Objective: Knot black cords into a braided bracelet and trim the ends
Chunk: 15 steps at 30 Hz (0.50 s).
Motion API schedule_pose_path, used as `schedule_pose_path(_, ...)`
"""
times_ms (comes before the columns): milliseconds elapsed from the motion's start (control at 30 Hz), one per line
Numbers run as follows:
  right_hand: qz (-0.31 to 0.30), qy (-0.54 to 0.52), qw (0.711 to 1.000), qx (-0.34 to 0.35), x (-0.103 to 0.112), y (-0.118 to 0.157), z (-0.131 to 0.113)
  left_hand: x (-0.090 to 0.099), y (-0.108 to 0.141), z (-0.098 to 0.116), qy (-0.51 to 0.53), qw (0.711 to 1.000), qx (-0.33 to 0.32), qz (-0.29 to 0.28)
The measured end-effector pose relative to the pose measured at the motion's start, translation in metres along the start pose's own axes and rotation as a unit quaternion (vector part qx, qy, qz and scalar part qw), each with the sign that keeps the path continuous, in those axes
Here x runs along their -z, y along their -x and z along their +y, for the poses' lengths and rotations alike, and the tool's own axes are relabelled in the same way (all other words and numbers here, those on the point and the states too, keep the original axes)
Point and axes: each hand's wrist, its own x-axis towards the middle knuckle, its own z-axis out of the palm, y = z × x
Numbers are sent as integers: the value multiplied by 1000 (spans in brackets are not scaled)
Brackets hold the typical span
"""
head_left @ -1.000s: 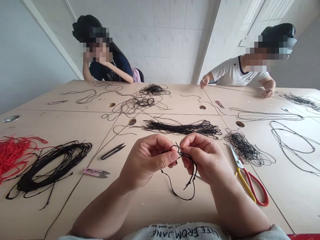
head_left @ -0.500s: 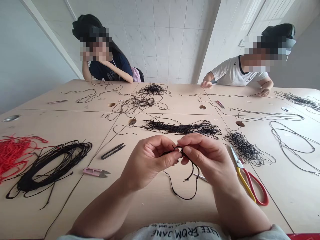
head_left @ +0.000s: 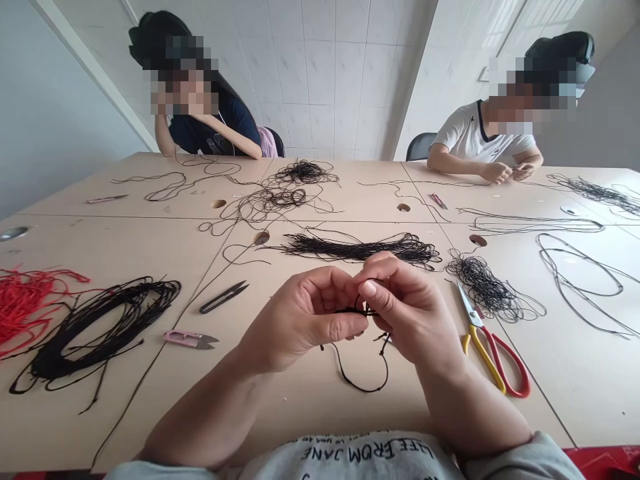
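Observation:
Between my two hands is a thin black cord (head_left: 364, 390), partly hidden by the fingers. My left hand (head_left: 306, 321) pinches it between thumb and bent fingers. Close against it on the right, my right hand (head_left: 411, 305) also pinches the cord, thumb pointing up and left, with a small loop at the fingertips. Below the hands the rest of the cord hangs in a curve with small knots and short ends. Just beyond my fingers lies a bundle of black cords (head_left: 350, 249).
Scissors (head_left: 493, 350) with red and yellow handles lie right of my arm. At left are pink thread snips (head_left: 187, 339), black snips (head_left: 223, 297), a black cord coil (head_left: 60, 353) and red cords (head_left: 23, 303). Two people sit across the table (head_left: 280, 433), among tangled black cords (head_left: 305, 172).
My right thumb and fingers have shifted on the cord, and the loop at the fingertips has changed shape. The person at right has brought both hands together. The view has moved slightly.

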Motion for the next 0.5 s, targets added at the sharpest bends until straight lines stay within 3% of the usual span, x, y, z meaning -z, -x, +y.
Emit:
schedule_pose_path(200,27,-95,987,-126,-3,-3,-4,-2,-1,-1,7,1000,-4,-27)
schedule_pose_path(400,74,-135,983,-98,-1,-6,-10,-2,0,-6,-1,995,92,-47)
schedule_pose_path(500,82,-144,982,-87,1,-6,-12,-2,1,-6,-28,992,100,-65)
